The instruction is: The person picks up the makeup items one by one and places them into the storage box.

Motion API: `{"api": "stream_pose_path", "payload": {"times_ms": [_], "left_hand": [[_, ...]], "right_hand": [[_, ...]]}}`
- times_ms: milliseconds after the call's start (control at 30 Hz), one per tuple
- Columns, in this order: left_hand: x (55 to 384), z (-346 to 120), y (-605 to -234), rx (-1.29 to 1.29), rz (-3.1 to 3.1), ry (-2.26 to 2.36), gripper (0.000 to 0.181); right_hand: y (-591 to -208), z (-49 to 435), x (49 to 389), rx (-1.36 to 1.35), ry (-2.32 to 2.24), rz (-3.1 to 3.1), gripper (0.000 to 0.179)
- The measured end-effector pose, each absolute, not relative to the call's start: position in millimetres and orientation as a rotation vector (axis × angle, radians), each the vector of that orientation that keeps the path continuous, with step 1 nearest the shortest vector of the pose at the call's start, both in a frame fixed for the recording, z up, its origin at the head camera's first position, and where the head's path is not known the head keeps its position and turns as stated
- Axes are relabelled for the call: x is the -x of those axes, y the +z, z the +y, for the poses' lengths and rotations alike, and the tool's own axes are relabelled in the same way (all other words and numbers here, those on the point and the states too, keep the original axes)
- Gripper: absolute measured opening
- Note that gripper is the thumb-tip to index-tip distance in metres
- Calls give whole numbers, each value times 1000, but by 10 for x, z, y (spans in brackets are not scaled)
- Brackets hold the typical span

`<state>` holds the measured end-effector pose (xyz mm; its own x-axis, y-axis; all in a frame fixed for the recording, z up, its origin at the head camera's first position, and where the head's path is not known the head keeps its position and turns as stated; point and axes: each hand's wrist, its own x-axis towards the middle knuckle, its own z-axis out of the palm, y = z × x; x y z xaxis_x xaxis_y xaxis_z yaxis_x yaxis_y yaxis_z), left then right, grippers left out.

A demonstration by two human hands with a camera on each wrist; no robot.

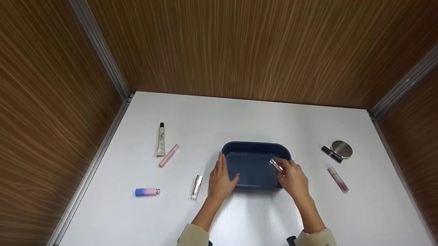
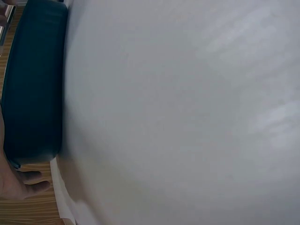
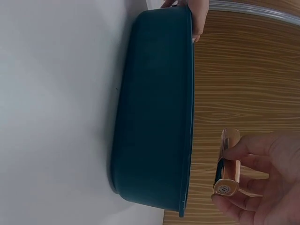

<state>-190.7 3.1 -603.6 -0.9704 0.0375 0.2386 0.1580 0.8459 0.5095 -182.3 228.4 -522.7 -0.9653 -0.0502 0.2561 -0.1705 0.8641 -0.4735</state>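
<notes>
My right hand (image 1: 293, 178) pinches a shiny metallic lipstick tube (image 1: 275, 165) over the right part of a dark blue basin (image 1: 253, 188). In the right wrist view the tube (image 3: 228, 164) is rose-gold, its flat end with a small round label facing the camera, held between thumb and fingers. At the basin's left wall rests my left hand (image 1: 221, 179), fingers straight along the side and thumb spread over the rim. Close to its left lies another shiny lipstick tube (image 1: 196, 187).
Left on the white table (image 1: 102, 221) lie a cream tube (image 1: 161, 140), a pink slim tube (image 1: 169, 156) and a blue-pink lipstick (image 1: 147, 192). On the right are a round compact (image 1: 341, 149), a black lipstick (image 1: 331, 154) and a lip gloss (image 1: 338, 179). Wooden panels (image 1: 225, 46) surround the table.
</notes>
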Motion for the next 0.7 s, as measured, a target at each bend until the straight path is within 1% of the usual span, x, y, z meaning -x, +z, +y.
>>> {"api": "stream_pose_path", "payload": {"times_ms": [233,700], "left_hand": [[1913,31,-6021,156,-2787,-806,85],[1911,32,-6010,146,-2811,-820,84]], "right_hand": [[-5298,2275,1844,-178,737,-2801,39],[-5327,2251,1919,-220,694,-2857,33]]}}
